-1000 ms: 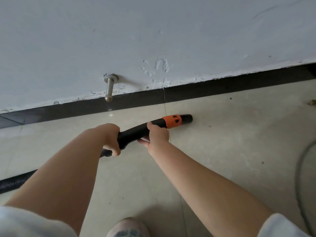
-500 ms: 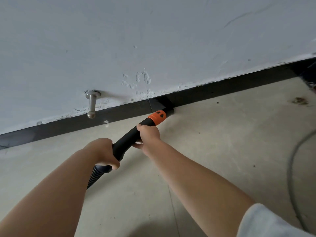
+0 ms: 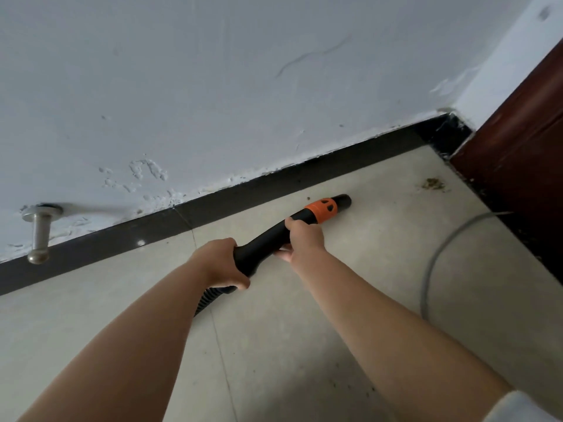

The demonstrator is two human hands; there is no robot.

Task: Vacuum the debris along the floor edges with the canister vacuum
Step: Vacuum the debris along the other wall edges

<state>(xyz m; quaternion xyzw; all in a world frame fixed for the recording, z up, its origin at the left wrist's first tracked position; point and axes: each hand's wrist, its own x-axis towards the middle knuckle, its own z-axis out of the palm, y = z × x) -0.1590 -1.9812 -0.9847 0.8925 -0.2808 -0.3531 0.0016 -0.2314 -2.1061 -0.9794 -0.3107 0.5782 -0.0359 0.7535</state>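
A black plastic vacuum wand with an orange collar [image 3: 283, 231] lies at a low slant over the pale beige tiled floor [image 3: 350, 300], its open black nozzle tip [image 3: 343, 200] near the floor and pointing toward the corner on the right. The right hand [image 3: 304, 239] wraps its fingers round the wand just behind the orange collar, and the left hand [image 3: 221, 263] grips the wider rear end, where the ribbed black hose [image 3: 203, 303] joins and runs back under the left forearm. A small patch of brownish debris [image 3: 434, 184] lies on the tiles beyond the nozzle, apart from it, near the dark reddish-brown wooden door frame [image 3: 518, 153]. A single dark speck [image 3: 308, 198] sits just beside the collar. The black skirting strip [image 3: 274, 184] runs along the foot of the white, chipped plaster wall [image 3: 213, 86]. A silver metal door stopper [image 3: 39, 236] juts from the wall at the left. A thin grey cable [image 3: 438, 257] curves across the floor on the right.
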